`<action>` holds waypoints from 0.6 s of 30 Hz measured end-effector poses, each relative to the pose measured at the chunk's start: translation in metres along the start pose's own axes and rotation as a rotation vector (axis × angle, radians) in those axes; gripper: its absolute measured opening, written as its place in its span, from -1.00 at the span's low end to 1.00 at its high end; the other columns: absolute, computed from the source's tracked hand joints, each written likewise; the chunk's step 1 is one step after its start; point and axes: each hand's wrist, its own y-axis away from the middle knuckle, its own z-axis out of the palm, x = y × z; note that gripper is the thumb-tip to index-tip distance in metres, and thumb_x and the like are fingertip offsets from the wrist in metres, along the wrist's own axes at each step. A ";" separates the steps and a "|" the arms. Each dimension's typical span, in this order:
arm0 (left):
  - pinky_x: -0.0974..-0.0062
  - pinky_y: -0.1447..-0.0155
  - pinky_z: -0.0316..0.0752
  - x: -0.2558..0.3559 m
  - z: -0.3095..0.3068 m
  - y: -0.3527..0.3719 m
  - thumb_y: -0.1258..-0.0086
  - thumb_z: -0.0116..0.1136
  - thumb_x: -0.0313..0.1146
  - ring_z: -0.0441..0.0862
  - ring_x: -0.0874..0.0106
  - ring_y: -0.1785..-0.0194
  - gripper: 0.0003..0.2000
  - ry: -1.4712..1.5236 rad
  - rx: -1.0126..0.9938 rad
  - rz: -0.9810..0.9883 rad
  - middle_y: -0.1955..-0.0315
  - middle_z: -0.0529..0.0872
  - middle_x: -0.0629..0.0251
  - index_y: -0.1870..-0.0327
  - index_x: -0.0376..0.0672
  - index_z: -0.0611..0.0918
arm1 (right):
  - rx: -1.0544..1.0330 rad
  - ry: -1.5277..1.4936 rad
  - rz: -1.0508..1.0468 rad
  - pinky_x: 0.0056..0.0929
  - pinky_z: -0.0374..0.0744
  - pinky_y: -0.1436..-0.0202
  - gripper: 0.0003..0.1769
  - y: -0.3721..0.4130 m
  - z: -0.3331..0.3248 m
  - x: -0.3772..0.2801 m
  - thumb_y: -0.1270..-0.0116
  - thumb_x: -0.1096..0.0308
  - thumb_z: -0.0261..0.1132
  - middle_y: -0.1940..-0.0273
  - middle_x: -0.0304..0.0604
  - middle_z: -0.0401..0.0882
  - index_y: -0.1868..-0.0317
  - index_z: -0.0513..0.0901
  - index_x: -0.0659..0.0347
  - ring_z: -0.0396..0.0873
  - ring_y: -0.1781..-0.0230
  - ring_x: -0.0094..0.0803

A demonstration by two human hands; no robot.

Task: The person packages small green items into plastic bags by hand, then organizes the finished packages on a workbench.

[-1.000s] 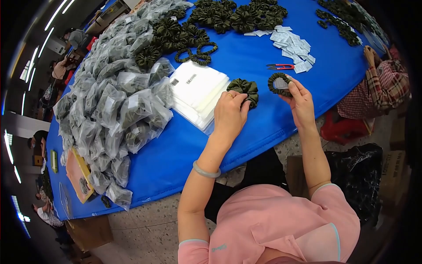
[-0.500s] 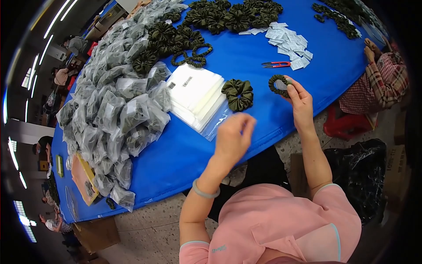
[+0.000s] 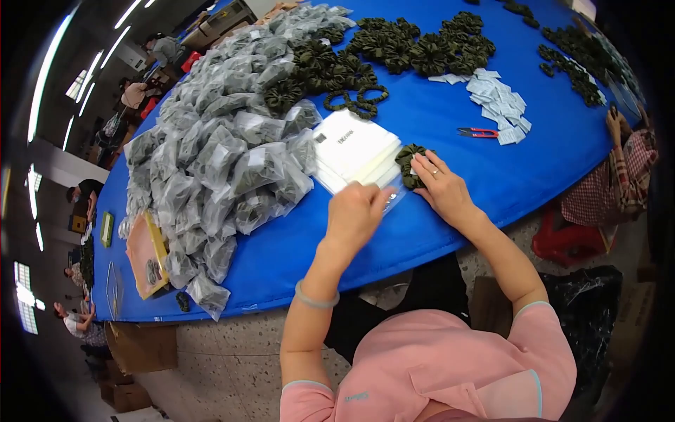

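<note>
My left hand pinches the near edge of a clear plastic bag, at the front of a stack of flat white bags. Just to its right, my right hand lies fingers-down on a dark green scrunchie and grips it against the blue table. Whether the thin scrunchie ring is still under that hand is hidden. The two hands are close together near the table's front edge.
A large heap of bagged scrunchies fills the table's left. Loose green scrunchies lie at the back, with white labels and red snips at right. A person's plaid sleeve rests at the far right.
My right hand came down from holding up a thin scrunchie ring onto the thick scrunchie. My left hand let go of that scrunchie, lifted, then took the clear bag's edge. The view shifted.
</note>
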 end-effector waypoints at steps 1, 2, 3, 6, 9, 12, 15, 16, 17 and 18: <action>0.34 0.25 0.54 -0.020 0.007 -0.023 -0.26 0.25 -0.45 0.58 0.21 0.42 -0.91 0.032 0.238 0.100 0.44 0.72 0.21 0.31 -0.25 0.72 | 0.013 0.025 -0.006 -0.34 0.54 -0.25 -0.34 0.000 -0.002 -0.003 -0.13 0.40 0.43 -0.31 -0.02 0.45 -0.27 0.46 0.28 0.37 -0.40 -0.05; 0.30 0.22 0.54 -0.048 0.021 -0.043 -0.25 0.24 -0.44 0.58 0.18 0.38 -0.91 0.051 0.486 0.206 0.44 0.71 0.18 0.33 -0.26 0.72 | 0.046 0.034 -0.040 -0.34 0.54 -0.24 -0.34 -0.001 -0.001 -0.005 -0.13 0.41 0.43 -0.31 -0.01 0.46 -0.28 0.46 0.28 0.38 -0.39 -0.05; 0.27 0.18 0.55 -0.065 0.029 -0.056 -0.24 0.22 -0.44 0.61 0.16 0.31 -0.90 0.017 0.459 0.172 0.42 0.71 0.14 0.35 -0.27 0.72 | 0.079 0.044 -0.073 -0.33 0.54 -0.23 -0.33 -0.001 0.000 -0.007 -0.13 0.41 0.43 -0.30 0.00 0.46 -0.28 0.45 0.29 0.38 -0.38 -0.05; 0.24 0.12 0.58 -0.094 0.036 -0.087 -0.15 0.21 -0.44 0.65 0.11 0.26 -0.88 -0.084 0.278 0.097 0.40 0.72 0.09 0.38 -0.27 0.72 | 0.040 0.042 -0.028 -0.29 0.53 -0.25 -0.34 -0.001 0.003 -0.010 -0.11 0.46 0.42 -0.28 0.06 0.46 -0.26 0.45 0.35 0.38 -0.37 0.03; 0.24 0.13 0.58 -0.096 0.036 -0.099 -0.11 0.21 -0.45 0.65 0.10 0.28 -0.89 -0.110 0.196 0.040 0.40 0.71 0.09 0.39 -0.27 0.72 | 0.047 0.034 -0.051 -0.26 0.52 -0.27 -0.34 -0.001 0.000 -0.012 -0.11 0.47 0.42 -0.28 0.09 0.46 -0.26 0.45 0.38 0.37 -0.37 0.07; 0.23 0.17 0.58 -0.096 0.047 -0.106 -0.10 0.19 -0.49 0.64 0.10 0.31 -0.91 -0.176 0.193 0.054 0.42 0.70 0.06 0.43 -0.28 0.70 | 0.046 0.033 -0.041 -0.25 0.51 -0.28 -0.35 0.000 0.001 -0.013 -0.12 0.48 0.41 -0.27 0.10 0.47 -0.26 0.45 0.39 0.37 -0.37 0.09; 0.22 0.21 0.58 -0.095 0.061 -0.112 -0.09 0.17 -0.52 0.64 0.10 0.35 -0.94 -0.266 0.218 0.090 0.44 0.69 0.04 0.46 -0.28 0.67 | 0.058 0.026 -0.022 -0.25 0.50 -0.29 -0.35 0.001 0.005 -0.012 -0.13 0.48 0.40 -0.28 0.08 0.47 -0.27 0.45 0.37 0.37 -0.38 0.07; 0.22 0.23 0.58 -0.096 0.066 -0.114 -0.08 0.17 -0.54 0.63 0.10 0.36 -0.95 -0.297 0.231 0.099 0.45 0.68 0.03 0.47 -0.28 0.67 | 0.061 0.024 -0.015 -0.25 0.50 -0.29 -0.35 0.000 0.007 -0.011 -0.13 0.48 0.40 -0.28 0.08 0.47 -0.27 0.45 0.36 0.36 -0.38 0.07; 0.21 0.24 0.58 -0.095 0.067 -0.115 -0.08 0.16 -0.55 0.63 0.10 0.37 -0.95 -0.322 0.247 0.107 0.46 0.68 0.02 0.49 -0.29 0.66 | 0.055 0.025 -0.011 -0.25 0.51 -0.29 -0.36 0.000 0.008 -0.011 -0.13 0.50 0.39 -0.27 0.08 0.48 -0.26 0.46 0.37 0.38 -0.37 0.07; 0.21 0.26 0.59 -0.095 0.068 -0.117 -0.07 0.15 -0.56 0.63 0.10 0.38 -0.96 -0.338 0.267 0.112 0.46 0.67 0.02 0.50 -0.29 0.65 | 0.049 0.027 -0.006 -0.24 0.51 -0.28 -0.38 0.000 0.009 -0.010 -0.14 0.51 0.38 -0.26 0.08 0.49 -0.26 0.47 0.37 0.39 -0.36 0.07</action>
